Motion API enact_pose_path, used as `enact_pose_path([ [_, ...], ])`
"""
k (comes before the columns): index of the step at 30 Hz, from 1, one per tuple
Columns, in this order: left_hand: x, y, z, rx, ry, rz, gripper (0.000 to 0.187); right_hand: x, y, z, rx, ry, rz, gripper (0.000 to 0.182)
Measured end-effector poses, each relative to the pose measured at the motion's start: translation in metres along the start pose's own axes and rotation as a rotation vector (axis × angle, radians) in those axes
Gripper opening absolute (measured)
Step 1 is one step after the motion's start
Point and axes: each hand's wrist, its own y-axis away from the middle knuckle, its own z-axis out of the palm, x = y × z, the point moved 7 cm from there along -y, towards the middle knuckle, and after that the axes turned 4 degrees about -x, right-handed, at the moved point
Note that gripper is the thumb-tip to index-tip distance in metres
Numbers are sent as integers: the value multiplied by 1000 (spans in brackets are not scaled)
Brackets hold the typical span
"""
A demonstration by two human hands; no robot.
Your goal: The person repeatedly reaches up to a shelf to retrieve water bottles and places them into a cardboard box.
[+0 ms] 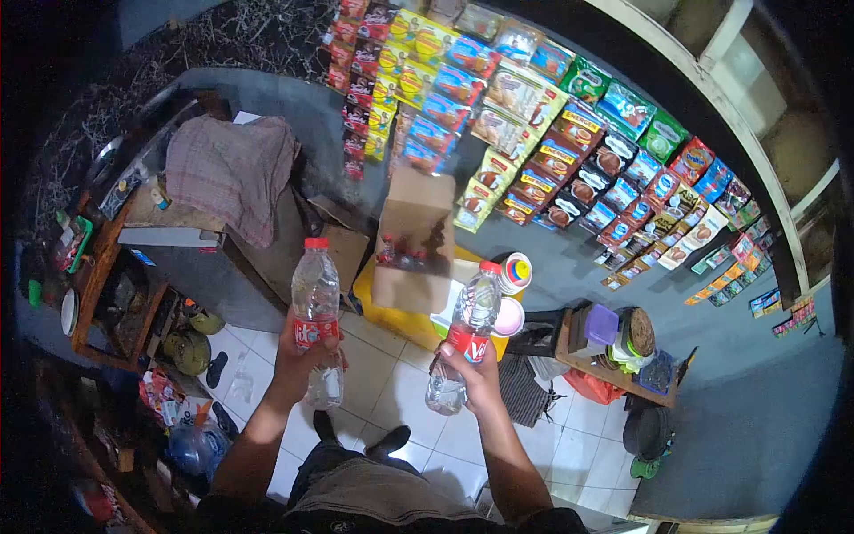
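Two clear plastic bottles with red caps and red labels are held upright, one in each hand. My left hand (298, 354) is wrapped round the left bottle (317, 283) at its label. Round the right bottle (481, 303), also at label height, my right hand (473, 369) is closed. Beyond and between them stands an open cardboard box (414, 285) with small red-capped bottles inside, on a yellow surface (391, 322). Stacked colourful lids or cups (516, 272) and a pink-topped tub (509, 317) are just beyond the right bottle.
Rows of sachets (578, 133) hang along the grey wall. At the left, a checked cloth (233, 173) drapes over a covered object near a wooden shelf (89, 307). A low wooden table (578, 356) holds a purple container (602, 324). My feet stand on white floor tiles (445, 454).
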Motion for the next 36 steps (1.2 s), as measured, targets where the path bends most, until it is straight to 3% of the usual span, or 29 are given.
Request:
enact_pose_path([
  [13, 41, -20, -97, -51, -36, -124, 51, 20, 2, 121, 90, -123, -63, 37],
  [19, 45, -27, -102, -287, 46, -189, 54, 28, 14, 142, 160, -50, -137, 40],
  [29, 4, -41, -36, -333, 78, -286, 44, 25, 39, 91, 328, -103, -33, 40],
  [36, -34, -63, 15, -276, 96, -353, 52, 21, 26, 21, 313, -118, 10, 42],
])
